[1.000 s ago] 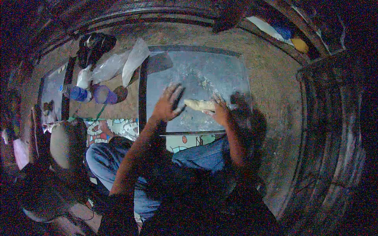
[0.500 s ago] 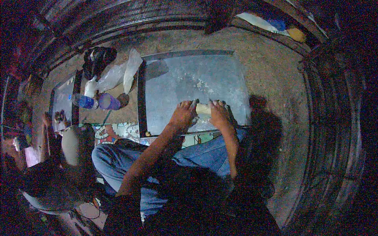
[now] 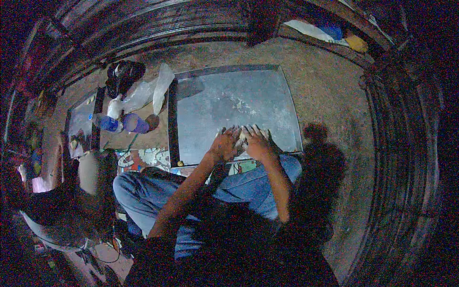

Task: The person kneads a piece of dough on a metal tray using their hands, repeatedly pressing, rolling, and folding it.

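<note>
A pale lump that looks like dough [image 3: 243, 139] lies under my hands near the front edge of a shallow grey metal tray [image 3: 205, 112]. My left hand [image 3: 225, 143] presses on its left side, fingers stretched forward. From the right, my right hand [image 3: 258, 143] lies over it with the fingers spread. The two hands nearly meet, so most of the lump is hidden. White floury patches [image 3: 239, 104] mark the tray beyond them. A small yellowish piece [image 3: 180, 163] sits at the tray's near left corner.
Left of the tray are a purple cup [image 3: 135, 124], a clear bottle with a blue label [image 3: 108, 123], a plastic bag [image 3: 163, 88] and a black bag [image 3: 125, 74]. Farther left, another person [image 3: 89, 174] sits by a second tray [image 3: 82, 117]. Dark ridged panels [image 3: 406, 167] stand at right.
My hands have come closer together over the dough. Before, they gripped a short pale roll at both ends; now the fingers are straighter and cover most of it.
</note>
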Action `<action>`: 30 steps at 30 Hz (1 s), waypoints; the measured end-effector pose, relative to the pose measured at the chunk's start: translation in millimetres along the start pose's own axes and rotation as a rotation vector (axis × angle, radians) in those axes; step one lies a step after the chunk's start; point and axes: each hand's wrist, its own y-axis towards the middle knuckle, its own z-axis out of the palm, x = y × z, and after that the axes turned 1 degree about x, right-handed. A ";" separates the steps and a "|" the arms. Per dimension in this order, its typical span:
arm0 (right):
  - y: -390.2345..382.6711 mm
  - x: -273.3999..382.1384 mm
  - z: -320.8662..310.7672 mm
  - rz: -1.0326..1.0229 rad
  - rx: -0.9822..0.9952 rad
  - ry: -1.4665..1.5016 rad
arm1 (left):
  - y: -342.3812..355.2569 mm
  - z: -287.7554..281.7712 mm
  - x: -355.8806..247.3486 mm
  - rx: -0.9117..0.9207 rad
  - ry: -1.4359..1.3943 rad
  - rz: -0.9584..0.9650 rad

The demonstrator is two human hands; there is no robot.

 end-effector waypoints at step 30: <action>-8.6 21.0 51.5 0.069 -0.049 0.012 | -42.5 38.0 -2.8 -0.284 -0.020 -0.056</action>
